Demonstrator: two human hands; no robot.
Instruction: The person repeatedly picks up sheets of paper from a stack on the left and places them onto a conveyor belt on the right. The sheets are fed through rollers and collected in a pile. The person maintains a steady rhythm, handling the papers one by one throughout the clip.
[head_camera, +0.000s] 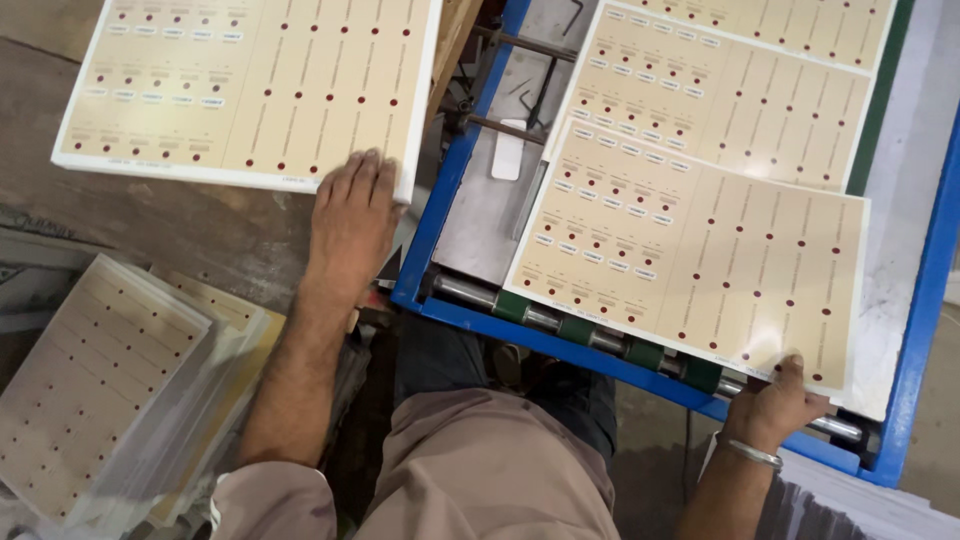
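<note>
My left hand (350, 215) rests fingers-down on the near right corner of a thick stack of cream printed sheets (240, 85) with rows of dark red dots. My right hand (775, 400), with a metal bangle on the wrist, pinches the near right corner of a single cream printed sheet (690, 250) lying on the blue-framed machine (440, 200). That sheet lies over the rollers (600, 340) with green bands. A second identical sheet (720, 95) lies farther back on the machine bed, partly under the first.
Another pile of printed sheets (100, 390) lies at the lower left, partly wrapped in clear plastic. A white stack (860, 500) shows at the lower right. The worn dark floor (200, 230) lies between the piles. My knees in beige cloth fill the bottom centre.
</note>
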